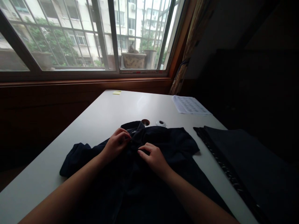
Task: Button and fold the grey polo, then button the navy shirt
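A dark navy short-sleeved shirt (163, 140) lies front up on the white table (88, 124), its collar (137, 127) pointing to the far side. My left hand (118, 141) pinches the shirt's front just below the collar. Lower and to the right, my right hand (153, 155) has thumb and fingertips closed on the front edge of the same shirt. Fingertips of both hands are close together near the middle of the chest. Any button between them is too dark and small to make out.
Dark folded cloth (245, 155) lies along the right side. Beyond the collar are a white ring-shaped object (160, 123) and a round brown-rimmed object (145, 122). Printed papers (191, 105) and a yellow note (116, 92) lie at the far edge, below a barred window (81, 37).
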{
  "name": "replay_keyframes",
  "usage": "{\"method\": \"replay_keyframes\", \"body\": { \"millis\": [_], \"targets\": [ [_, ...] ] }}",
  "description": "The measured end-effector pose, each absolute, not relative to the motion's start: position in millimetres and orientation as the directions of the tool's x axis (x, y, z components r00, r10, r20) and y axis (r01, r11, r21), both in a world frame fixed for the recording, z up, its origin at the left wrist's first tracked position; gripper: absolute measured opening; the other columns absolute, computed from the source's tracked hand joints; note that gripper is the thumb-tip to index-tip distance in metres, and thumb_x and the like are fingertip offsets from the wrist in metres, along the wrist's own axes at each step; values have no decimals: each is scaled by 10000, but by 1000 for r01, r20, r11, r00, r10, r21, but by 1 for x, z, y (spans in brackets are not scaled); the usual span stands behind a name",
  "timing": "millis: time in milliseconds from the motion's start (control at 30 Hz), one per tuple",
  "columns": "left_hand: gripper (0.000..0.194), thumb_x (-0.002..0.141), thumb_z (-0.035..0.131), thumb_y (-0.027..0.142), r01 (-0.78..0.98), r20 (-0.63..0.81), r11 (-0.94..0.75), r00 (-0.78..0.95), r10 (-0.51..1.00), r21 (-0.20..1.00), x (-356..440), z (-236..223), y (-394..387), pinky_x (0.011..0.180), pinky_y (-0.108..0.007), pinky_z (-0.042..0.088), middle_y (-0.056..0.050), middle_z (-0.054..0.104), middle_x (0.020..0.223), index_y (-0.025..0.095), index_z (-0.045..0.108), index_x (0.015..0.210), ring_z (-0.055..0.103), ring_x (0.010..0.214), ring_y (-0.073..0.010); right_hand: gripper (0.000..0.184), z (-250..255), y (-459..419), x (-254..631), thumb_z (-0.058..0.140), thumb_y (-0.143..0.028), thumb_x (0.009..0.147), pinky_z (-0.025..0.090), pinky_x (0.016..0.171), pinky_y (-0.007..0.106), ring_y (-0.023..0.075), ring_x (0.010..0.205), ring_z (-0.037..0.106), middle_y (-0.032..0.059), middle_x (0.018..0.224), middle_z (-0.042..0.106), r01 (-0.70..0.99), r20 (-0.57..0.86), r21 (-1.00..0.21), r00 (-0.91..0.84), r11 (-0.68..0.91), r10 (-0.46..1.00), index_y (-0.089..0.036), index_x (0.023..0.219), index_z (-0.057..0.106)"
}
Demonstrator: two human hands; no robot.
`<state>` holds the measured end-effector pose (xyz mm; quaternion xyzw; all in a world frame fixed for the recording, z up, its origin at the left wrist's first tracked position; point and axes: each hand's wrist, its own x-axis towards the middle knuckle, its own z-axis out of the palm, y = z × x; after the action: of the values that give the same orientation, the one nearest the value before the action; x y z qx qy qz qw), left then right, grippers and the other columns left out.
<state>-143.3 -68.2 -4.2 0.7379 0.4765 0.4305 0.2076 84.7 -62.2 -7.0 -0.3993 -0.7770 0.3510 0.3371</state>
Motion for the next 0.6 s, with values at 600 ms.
{"method": "replay_keyframes", "body": {
  "millis": [600],
  "targets": [
    [192, 869, 541, 160, 582, 253, -731, 693, 675, 356, -153, 23, -83, 696, -322, 479, -69, 645, 794, 238, 683, 974, 604, 761, -207, 72, -5, -60, 88, 692, -210, 858, 484, 767, 293, 183, 812, 675, 16, 817, 710, 335, 211, -868, -418, 366, 883, -211, 847, 764]
  ]
}}
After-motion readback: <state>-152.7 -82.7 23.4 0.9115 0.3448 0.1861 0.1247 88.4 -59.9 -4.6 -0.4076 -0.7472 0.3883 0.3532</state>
